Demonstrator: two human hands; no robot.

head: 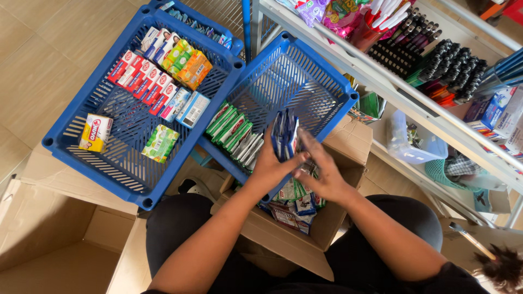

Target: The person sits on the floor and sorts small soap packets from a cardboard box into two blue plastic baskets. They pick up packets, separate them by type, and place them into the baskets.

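Hands meet over the open cardboard box (305,228) on my lap: my left hand (271,166) is clamped around an upright stack of dark blue packets (285,133), and my right hand (321,174) pinches the stack's lower edge, seemingly to square it. The stack hangs just above the box, in front of the near blue basket (305,81), where green packets (231,128) already stand in a row. More packets (294,201) lie inside the box.

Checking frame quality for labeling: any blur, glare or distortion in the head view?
Head view: even soft light, no harsh glare; the blue packets and both hands, left hand and right hand, are slightly motion-blurred; shelf rails bow slightly near the edge.
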